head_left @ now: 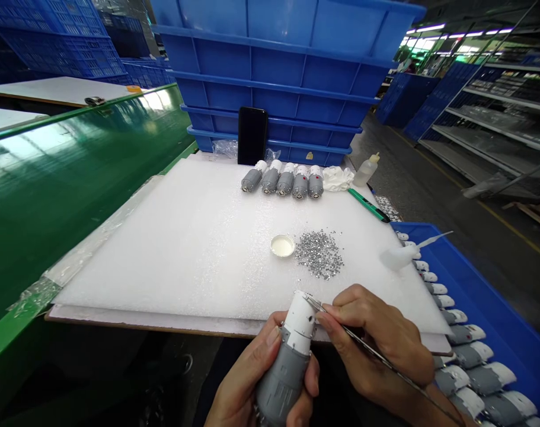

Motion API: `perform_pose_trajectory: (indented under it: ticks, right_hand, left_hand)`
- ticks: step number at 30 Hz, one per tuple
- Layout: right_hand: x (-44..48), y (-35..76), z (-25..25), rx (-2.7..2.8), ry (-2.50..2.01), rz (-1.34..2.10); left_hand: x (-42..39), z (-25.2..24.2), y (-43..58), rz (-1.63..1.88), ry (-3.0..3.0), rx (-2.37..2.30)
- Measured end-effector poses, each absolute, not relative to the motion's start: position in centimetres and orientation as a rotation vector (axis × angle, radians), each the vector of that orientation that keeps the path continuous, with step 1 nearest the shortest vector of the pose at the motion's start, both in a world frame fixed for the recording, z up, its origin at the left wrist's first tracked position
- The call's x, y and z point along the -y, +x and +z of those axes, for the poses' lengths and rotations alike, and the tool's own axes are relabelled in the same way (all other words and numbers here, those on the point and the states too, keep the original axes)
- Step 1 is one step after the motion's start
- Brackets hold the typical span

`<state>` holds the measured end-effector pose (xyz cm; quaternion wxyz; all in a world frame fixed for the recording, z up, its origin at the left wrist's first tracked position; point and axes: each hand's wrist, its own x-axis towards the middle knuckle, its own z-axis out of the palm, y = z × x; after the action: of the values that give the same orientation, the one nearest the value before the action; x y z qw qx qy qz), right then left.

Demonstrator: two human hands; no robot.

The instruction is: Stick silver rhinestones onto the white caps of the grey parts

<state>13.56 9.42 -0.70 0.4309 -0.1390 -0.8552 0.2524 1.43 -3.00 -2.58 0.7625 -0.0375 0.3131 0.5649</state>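
Blue crates [270, 65], at least four, are stacked at top centre, their lower edges hidden behind a white foam sheet [163, 249]. A green belt [65, 201] is seen at left. A blue tray [487, 284] at lower right is packed with grey-and-white cylinders [487, 379], cut off by the frame, so they cannot be fully counted.

On the foam, five more cylinders [282, 181] are lined up beside a black phone [252, 135], bunched white cloth [336, 178] and a translucent bottle [366, 171]. A blurred squeeze bottle [398, 256] lies near the tray. A green pen [368, 204], a shallow white lid [282, 245] and a heap of silver flakes [318, 254] are also laid there.

The hands are held close together at bottom centre. A grey cylinder [284, 379] is gripped upright, tilted slightly, by the left hand [247, 379]. Tweezers [363, 339] are pinched by the right hand [376, 338], their tip at the cylinder's white end.
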Motion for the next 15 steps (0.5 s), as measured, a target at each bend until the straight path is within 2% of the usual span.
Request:
perform_pose_trajectory:
  ticks: [15]
  right_hand:
    - [-9.6, 14.3, 0.1, 2.078, -0.41, 0.759]
  left_hand:
    - [2.5, -2.5, 1.2, 1.236, -0.055, -0.483]
